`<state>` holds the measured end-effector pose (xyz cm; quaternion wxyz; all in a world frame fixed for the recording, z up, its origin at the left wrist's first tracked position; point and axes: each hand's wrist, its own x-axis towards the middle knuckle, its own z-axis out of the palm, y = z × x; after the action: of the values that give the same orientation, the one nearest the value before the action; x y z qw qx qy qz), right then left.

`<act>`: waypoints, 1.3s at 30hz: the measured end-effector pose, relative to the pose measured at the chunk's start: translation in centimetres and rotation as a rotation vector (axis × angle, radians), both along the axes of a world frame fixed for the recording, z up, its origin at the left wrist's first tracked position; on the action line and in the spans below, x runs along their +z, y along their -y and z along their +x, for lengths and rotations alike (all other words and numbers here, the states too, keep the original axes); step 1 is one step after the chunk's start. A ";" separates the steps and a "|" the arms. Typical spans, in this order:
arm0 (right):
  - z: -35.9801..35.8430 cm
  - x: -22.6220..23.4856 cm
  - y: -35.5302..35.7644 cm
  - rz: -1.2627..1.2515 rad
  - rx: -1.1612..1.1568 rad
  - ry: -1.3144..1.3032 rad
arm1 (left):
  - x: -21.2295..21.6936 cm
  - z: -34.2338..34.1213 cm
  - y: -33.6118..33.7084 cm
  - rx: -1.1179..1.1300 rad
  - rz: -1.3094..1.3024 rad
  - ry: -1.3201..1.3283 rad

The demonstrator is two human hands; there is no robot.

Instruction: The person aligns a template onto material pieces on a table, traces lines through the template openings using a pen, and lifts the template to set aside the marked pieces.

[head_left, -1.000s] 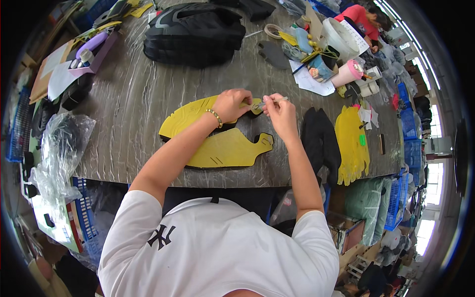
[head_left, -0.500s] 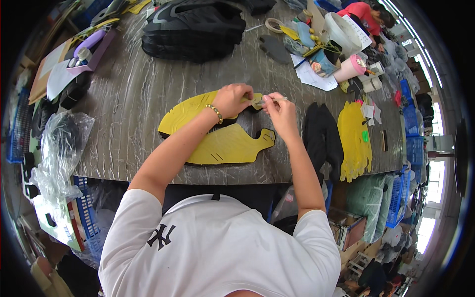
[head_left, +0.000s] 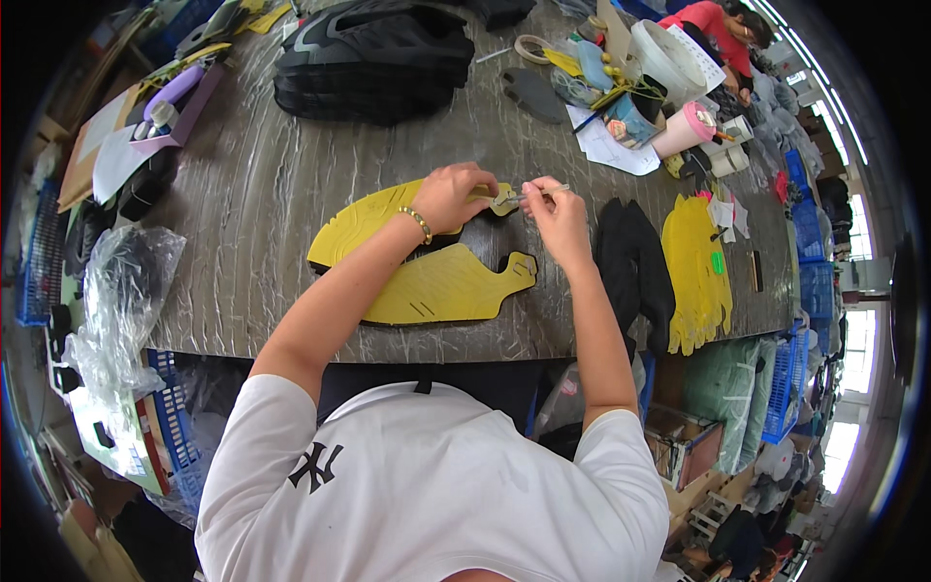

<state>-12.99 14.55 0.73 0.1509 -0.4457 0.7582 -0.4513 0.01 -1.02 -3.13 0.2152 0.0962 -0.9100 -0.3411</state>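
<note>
A curved yellow piece, shaped like a shoe-upper pattern, point(head_left: 367, 223) lies on the table, with black material showing along its lower edge. Bent over its narrow right end, the fingers of my left hand point(head_left: 449, 202) hold it down; their tips are partly hidden. A slim pale pen point(head_left: 555, 189) is pinched in my right hand point(head_left: 560, 225), its tip close to that same end; whether it touches is too small to tell. The lower yellow part point(head_left: 446, 283), with short slits, stretches beneath my left forearm, which hides where the two yellow parts meet.
Right of my hands lie black curved pieces point(head_left: 628, 272) and a yellow stack point(head_left: 695, 272). Black shoe-upper pieces point(head_left: 373, 68) are piled at the far side. A pink cup point(head_left: 684, 129) and a white bucket point(head_left: 667, 60) stand far right, near a person in red point(head_left: 713, 29).
My right hand has shifted slightly right with the pen, away from my left fingers. The left hand and the yellow piece stay nearly in place.
</note>
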 end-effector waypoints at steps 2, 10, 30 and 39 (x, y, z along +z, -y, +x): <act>-0.2 0.0 0.0 -0.002 -0.006 -0.018 | 0.1 0.0 -0.1 -0.001 -0.012 0.006; -0.9 0.4 0.6 -0.049 -0.059 -0.028 | 0.6 0.1 0.1 -0.019 -0.017 0.038; 0.6 1.0 -1.8 -0.041 -0.074 0.028 | 0.6 -0.2 0.0 -0.028 -0.052 0.097; 2.1 5.1 -8.3 -0.134 -0.082 -0.270 | 2.4 1.3 -4.3 0.005 -0.323 -0.145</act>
<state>-10.85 22.89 5.79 -0.0012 -0.4799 0.7574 -0.4428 1.29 3.30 -0.76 0.2940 0.0379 -0.9347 -0.1962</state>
